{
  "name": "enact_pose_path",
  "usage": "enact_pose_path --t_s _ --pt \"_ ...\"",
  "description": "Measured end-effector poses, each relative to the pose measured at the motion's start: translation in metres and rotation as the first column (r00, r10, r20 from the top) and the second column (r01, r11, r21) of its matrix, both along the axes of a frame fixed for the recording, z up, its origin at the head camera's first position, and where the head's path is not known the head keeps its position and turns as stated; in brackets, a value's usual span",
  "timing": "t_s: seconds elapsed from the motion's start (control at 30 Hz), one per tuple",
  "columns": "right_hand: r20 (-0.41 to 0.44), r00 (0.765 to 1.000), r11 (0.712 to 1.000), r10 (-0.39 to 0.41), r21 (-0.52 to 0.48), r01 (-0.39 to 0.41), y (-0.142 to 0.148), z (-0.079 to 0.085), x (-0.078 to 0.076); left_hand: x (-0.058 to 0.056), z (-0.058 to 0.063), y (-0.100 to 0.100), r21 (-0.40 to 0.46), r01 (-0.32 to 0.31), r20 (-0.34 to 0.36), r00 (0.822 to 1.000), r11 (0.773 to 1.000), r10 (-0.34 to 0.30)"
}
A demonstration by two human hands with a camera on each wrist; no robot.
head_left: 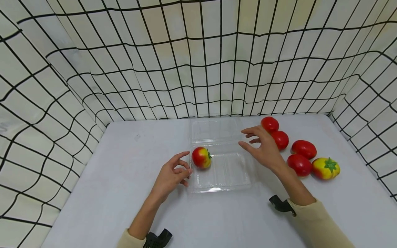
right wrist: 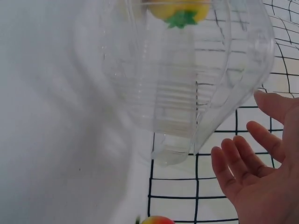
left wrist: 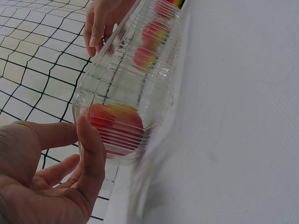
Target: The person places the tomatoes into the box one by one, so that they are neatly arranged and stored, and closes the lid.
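A clear plastic clamshell container (head_left: 227, 172) lies on the white table with its lid (head_left: 214, 131) folded back. One red-and-yellow, tomato-like fruit (head_left: 201, 157) sits at the left inside it, its green leafy top facing right. My left hand (head_left: 170, 175) pinches the container's left rim between thumb and finger, which the left wrist view shows closely. Over the container's right side, near the lid hinge, my right hand (head_left: 262, 146) hovers with fingers spread and nothing in them. In the right wrist view, its thumb (right wrist: 275, 103) is close to the rim; whether they touch, I cannot tell.
Several similar fruits lie to the right, among them red ones (head_left: 304, 149) and one with yellow skin and a green top (head_left: 325, 168). The right forearm passes close beside them. Black netting (head_left: 211, 75) over pale walls surrounds the table's (head_left: 139, 148) back and sides.
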State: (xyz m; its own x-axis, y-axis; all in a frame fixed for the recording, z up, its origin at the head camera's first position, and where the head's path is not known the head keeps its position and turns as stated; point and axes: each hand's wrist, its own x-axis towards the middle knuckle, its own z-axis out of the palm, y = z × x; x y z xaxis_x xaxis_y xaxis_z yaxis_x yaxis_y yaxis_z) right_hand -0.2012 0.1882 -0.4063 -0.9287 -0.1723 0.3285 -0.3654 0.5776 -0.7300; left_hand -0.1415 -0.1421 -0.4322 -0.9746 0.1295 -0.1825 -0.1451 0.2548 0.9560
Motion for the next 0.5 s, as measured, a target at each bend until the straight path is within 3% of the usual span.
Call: enact_pose_path --t_s 0.5 --pt "0.007 0.997 0.997 -0.072 0.014 0.072 0.023 -0.005 -0.003 -0.001 0.0 0.0 -0.002 0.003 0.007 1.0 1.0 -0.003"
